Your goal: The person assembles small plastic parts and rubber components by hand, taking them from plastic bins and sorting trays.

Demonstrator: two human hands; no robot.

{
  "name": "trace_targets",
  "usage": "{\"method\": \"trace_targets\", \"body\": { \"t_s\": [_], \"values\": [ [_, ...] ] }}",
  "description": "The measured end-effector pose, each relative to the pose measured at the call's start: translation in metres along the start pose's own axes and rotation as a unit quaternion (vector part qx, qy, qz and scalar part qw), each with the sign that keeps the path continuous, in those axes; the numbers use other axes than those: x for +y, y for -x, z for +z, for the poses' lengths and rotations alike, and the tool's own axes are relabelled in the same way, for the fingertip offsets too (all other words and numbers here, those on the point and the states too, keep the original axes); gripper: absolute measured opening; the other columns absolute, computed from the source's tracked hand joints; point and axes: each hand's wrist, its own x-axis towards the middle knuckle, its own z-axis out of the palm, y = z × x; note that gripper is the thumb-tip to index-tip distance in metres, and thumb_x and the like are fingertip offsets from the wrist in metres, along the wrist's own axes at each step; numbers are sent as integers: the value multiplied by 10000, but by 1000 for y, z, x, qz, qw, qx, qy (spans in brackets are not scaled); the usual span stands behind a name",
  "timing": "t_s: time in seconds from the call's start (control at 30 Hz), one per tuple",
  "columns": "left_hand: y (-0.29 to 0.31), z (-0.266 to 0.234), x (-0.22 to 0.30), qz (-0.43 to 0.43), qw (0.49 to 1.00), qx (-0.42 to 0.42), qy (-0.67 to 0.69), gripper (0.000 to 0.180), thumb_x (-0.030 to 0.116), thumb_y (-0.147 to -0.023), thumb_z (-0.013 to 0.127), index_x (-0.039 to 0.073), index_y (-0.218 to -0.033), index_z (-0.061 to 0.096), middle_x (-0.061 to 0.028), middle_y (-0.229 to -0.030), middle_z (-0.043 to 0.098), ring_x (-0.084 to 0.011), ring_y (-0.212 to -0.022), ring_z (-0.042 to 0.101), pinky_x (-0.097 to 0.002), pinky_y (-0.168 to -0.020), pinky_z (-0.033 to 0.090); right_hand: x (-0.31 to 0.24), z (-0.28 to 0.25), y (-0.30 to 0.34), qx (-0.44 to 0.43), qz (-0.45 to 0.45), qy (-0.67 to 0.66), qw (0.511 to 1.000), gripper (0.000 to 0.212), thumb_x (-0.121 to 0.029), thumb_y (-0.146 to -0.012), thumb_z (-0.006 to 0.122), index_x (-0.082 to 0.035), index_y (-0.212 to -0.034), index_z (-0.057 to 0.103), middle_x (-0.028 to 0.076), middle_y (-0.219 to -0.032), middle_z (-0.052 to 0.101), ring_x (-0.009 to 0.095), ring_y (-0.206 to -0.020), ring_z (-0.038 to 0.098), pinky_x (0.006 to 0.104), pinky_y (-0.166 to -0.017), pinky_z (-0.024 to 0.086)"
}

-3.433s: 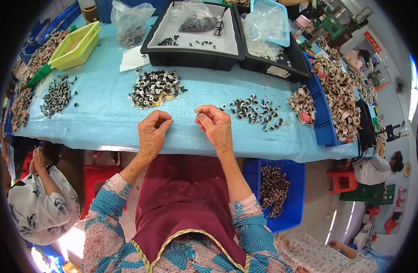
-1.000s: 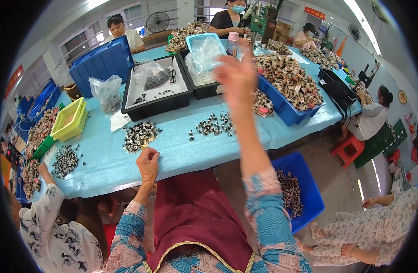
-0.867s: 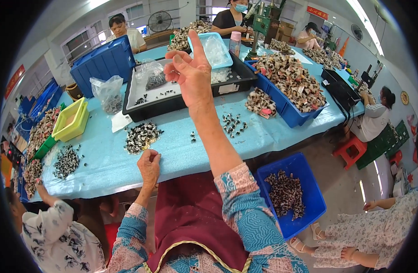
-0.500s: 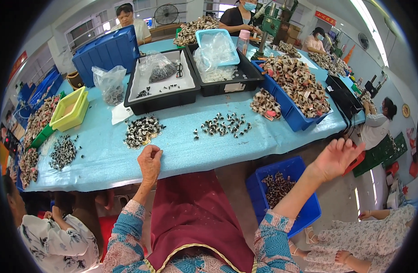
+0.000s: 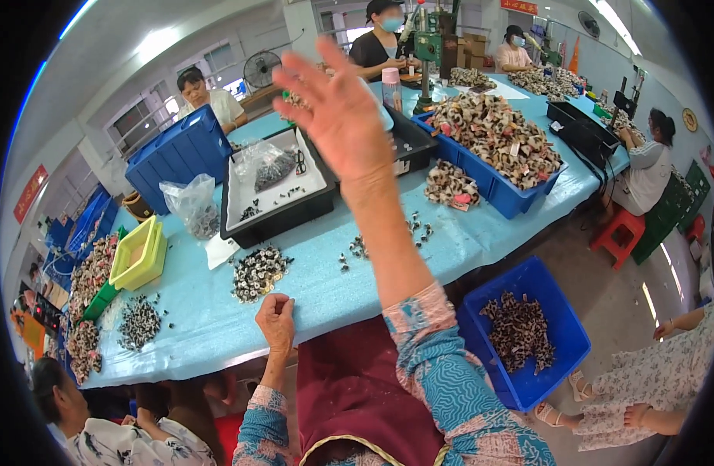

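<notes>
My right hand (image 5: pixel 343 124) is raised high over the table, fingers spread and holding nothing. It partly covers a black tray (image 5: pixel 413 145) and the light blue tray behind it. At the table's front edge my left hand (image 5: pixel 276 320) rests with its fingers curled together; whatever may be in them is hidden. Just beyond it lies a heap of small black-and-white round parts (image 5: pixel 259 273). My right forearm crosses in front of a looser scatter of small black parts (image 5: pixel 358 247).
A blue bin (image 5: pixel 503 203) on the table holds furry brown-and-white pieces (image 5: pixel 497 132). Another blue bin (image 5: pixel 567 330) with similar pieces stands on the floor at right. A black tray (image 5: pixel 279 210), plastic bag (image 5: pixel 192 208) and yellow basket (image 5: pixel 139 260) line the left. Several people sit around.
My right hand has swung from the far right, above the floor bin, to high over the middle of the table. My left hand stays curled at the table edge. The view has shifted.
</notes>
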Motion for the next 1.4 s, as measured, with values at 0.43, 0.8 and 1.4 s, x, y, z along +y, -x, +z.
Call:
{"method": "trace_targets", "body": {
  "t_s": [0.43, 0.8, 1.4],
  "values": [
    [-6, -2, -10, 20, 1000, -13, -17, 84, -14, -699, 619, 31, -691, 549, 4, -602, 491, -70, -547, 437, -224, -506, 369, -27, -2, 127, -32, 177, 106, 978, 482, -248, -837, 575, 58, -1190, 457, 190, -746, 626, 232, -605, 622, 302, -499, 482],
    [3, 0, 5, -13, 1000, -22, -18, 74, -9, -716, 624, 16, -735, 557, -16, -645, 534, -89, -593, 495, -233, -560, 417, -67, 44, 54, -388, -51, -99, 915, 575, -204, -791, 641, 78, -1228, 397, 261, -824, 619, 298, -657, 642, 318, -500, 520],
    [40, -38, 36, 185, 973, -97, -101, 184, -1, -622, 674, 51, -760, 565, -56, -798, 579, -239, -759, 551, -340, -644, 459, 67, -57, 190, -10, 477, 396, 785, 127, 27, -790, 543, 17, -888, 623, 74, -785, 642, 120, -715, 613, 224, -636, 482]
  ]
}}
